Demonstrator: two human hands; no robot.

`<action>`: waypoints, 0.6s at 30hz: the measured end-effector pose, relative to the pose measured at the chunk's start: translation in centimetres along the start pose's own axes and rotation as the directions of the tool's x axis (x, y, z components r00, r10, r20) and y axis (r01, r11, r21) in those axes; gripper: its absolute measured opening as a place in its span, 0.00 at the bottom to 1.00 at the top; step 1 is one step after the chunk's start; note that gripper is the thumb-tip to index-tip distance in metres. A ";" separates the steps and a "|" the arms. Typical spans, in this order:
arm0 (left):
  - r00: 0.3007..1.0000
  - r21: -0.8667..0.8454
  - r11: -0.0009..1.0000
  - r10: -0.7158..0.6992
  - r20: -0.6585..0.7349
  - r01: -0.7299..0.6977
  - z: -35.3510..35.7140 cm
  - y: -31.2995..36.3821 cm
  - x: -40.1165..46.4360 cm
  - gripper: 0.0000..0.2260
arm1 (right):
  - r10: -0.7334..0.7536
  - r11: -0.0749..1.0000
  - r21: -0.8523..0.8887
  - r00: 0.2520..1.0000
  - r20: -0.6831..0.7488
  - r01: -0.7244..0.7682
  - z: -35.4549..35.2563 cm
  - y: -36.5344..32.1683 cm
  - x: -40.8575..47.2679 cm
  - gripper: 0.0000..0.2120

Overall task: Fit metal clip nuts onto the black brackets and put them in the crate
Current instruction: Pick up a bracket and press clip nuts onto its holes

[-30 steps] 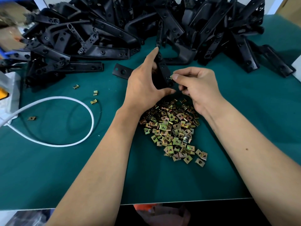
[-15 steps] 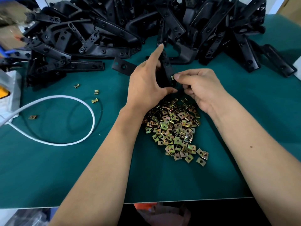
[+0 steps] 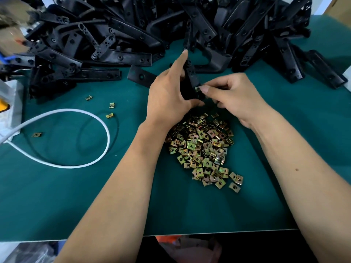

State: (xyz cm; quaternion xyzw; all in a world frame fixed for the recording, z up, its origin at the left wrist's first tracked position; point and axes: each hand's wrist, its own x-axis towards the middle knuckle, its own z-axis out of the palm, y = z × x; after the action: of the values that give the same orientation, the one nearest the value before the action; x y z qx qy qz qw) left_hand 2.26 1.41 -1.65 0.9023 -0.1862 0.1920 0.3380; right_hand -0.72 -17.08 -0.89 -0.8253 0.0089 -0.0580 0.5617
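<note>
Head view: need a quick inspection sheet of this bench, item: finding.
Surface: green mat, front edge visible.
Job's things: black bracket held upright; clip nut at its edge; pile of clip nuts on the mat under the wrists; heap of black brackets along the back. Crate: nothing seen.
Clutter: four stray clip nuts on the mat to the left; white bag at the left edge.
Grippers: left hand grips the bracket; right hand pinches the clip nut against it.
Cables: white cable looped on the mat, left.
Surroundings: blurred items below the front edge, cannot tell what.
</note>
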 end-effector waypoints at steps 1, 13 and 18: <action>0.999 0.006 1.000 -0.024 -0.024 0.024 0.0 -0.2 0.0 0.55 | -0.015 0.997 -0.071 1.000 0.023 0.017 -0.4 0.1 0.1 0.05; 0.985 -0.060 0.988 -0.150 -0.082 0.145 -0.1 -1.0 0.0 0.54 | -0.014 0.847 -0.473 0.900 0.435 0.241 -3.6 -0.4 -0.1 0.08; 0.988 -0.077 0.988 -0.140 -0.061 0.135 0.0 -1.0 0.0 0.54 | -0.067 0.836 -0.511 0.961 0.270 0.201 -2.5 0.0 0.2 0.08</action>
State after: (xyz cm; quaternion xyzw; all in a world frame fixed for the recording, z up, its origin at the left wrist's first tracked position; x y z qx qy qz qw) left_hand 2.72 2.05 -2.18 0.8932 -0.1190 0.1913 0.3891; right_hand -0.78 -19.46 0.01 -0.9480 -0.1018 0.0077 0.3016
